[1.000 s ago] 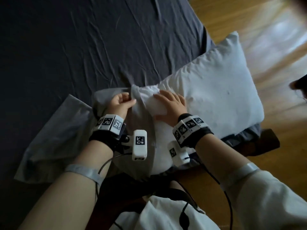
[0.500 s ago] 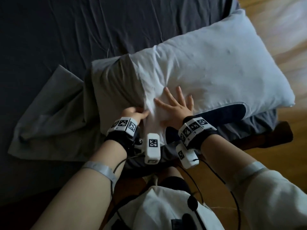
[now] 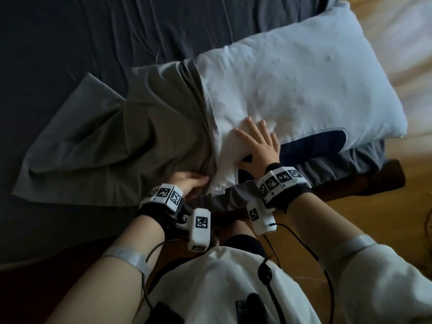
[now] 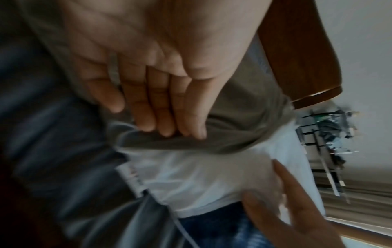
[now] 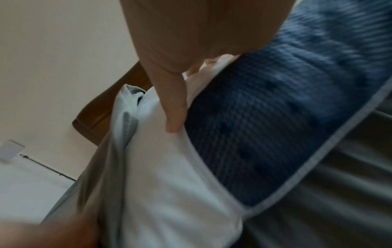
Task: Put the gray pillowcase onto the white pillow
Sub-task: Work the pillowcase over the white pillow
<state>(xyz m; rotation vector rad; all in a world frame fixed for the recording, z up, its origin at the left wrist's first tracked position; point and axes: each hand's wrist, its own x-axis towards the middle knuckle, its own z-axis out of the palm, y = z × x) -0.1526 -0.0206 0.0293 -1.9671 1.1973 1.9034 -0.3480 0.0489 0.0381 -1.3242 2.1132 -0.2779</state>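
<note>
The white pillow (image 3: 292, 78) lies across the bed's right side. Its left end is inside the gray pillowcase (image 3: 149, 136), whose empty rest trails flat to the left. My left hand (image 3: 194, 183) grips the pillowcase's open edge at the pillow's near corner; in the left wrist view its fingers (image 4: 165, 117) pinch the gray fabric (image 4: 233, 117) just above the white pillow (image 4: 201, 176). My right hand (image 3: 259, 141) lies flat on the pillow with fingers spread, right of the pillowcase edge. The right wrist view shows its thumb (image 5: 171, 100) pressing on the pillow (image 5: 169, 184).
A dark gray sheet (image 3: 93, 43) covers the bed. A dark blue mesh panel (image 3: 311, 146) runs along the pillow's near side. The wooden bed frame (image 3: 385, 176) and wooden floor (image 3: 397, 218) lie to the right. Cables hang from my wrists.
My left hand has moved from the pillow's far corner to its near corner, still holding the pillowcase, which now covers more of the left end. My right hand has flattened on the pillow.
</note>
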